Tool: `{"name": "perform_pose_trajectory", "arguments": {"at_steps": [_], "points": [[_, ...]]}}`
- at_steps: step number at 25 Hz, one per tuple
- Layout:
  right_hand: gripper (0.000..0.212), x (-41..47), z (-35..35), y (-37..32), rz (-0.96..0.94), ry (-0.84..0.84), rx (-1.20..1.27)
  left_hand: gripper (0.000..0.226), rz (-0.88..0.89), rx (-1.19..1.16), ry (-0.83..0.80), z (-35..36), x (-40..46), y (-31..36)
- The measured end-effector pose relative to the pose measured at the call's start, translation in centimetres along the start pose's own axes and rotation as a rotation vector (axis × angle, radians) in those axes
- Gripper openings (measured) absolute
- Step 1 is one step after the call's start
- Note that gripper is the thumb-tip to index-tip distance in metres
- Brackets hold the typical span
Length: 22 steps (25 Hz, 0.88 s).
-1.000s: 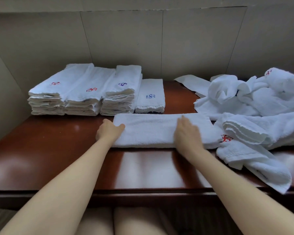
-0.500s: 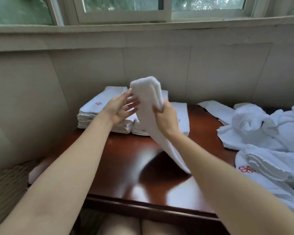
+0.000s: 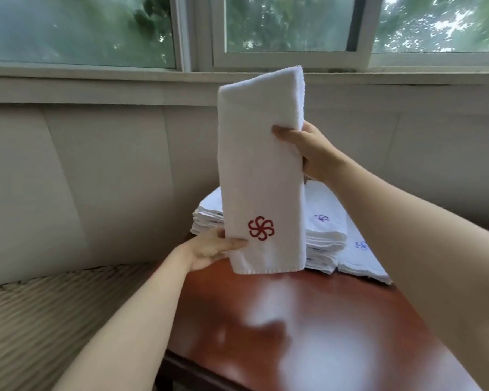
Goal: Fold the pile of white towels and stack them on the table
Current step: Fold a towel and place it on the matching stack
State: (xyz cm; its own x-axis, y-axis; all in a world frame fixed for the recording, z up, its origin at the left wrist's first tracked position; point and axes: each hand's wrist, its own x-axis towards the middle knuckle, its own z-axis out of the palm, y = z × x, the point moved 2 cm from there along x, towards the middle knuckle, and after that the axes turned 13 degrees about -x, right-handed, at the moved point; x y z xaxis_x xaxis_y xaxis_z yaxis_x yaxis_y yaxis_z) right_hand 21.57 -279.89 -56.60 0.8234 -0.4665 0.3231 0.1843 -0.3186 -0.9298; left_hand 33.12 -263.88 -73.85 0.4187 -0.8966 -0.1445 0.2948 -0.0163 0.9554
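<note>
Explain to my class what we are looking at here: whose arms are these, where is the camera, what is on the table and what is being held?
There is no machine here: a person wears a camera on the head, so you see their own two arms. The right hand grips a folded white towel near its top, and the left hand pinches its lower edge beside a red emblem. The towel is held upright above a brown table. Behind it lie stacks of folded towels, some with blue emblems.

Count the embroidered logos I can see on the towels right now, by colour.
Red logos: 1, on the held towel, at
Blue logos: 2, on the folded stacks, at and
Total: 3
</note>
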Motion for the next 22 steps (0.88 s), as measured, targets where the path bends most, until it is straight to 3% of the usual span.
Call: {"name": "perform_pose_trajectory", "arguments": {"at_steps": [2, 7, 9, 14, 18, 20, 22], "points": [[0.020, 2.5, 0.5, 1.0, 0.011, 0.018, -0.066, 0.041, -0.019, -0.039, 0.024, -1.7, 1.1, -0.2], [0.026, 10.5, 0.0, 5.3, 0.135, 0.285, -0.284, 0.032, 0.007, -0.054, 0.074, -5.8, 4.9, 3.2], [0.033, 14.1, -1.0, 6.8, 0.214, 0.330, -0.332, 0.040, 0.027, -0.073, 0.087, -7.2, 6.6, 5.7], [0.031, 21.1, -4.9, 8.2, 0.163, 0.329, -0.218, 0.026, 0.051, -0.158, 0.096, -6.4, 11.8, 10.5], [0.037, 24.1, -10.5, 12.8, 0.116, 0.367, -0.079, 0.058, -0.008, -0.186, 0.071, -3.7, 18.0, 9.4], [0.061, 23.1, -12.0, 19.8, 0.306, 0.363, -0.113, 0.048, -0.120, -0.034, 0.103, -2.4, 20.2, 6.0], [0.084, 19.4, -11.4, 28.1, 0.584, 0.356, -0.254, 0.019, -0.195, 0.175, 0.156, -2.2, 21.7, 2.4]]}}
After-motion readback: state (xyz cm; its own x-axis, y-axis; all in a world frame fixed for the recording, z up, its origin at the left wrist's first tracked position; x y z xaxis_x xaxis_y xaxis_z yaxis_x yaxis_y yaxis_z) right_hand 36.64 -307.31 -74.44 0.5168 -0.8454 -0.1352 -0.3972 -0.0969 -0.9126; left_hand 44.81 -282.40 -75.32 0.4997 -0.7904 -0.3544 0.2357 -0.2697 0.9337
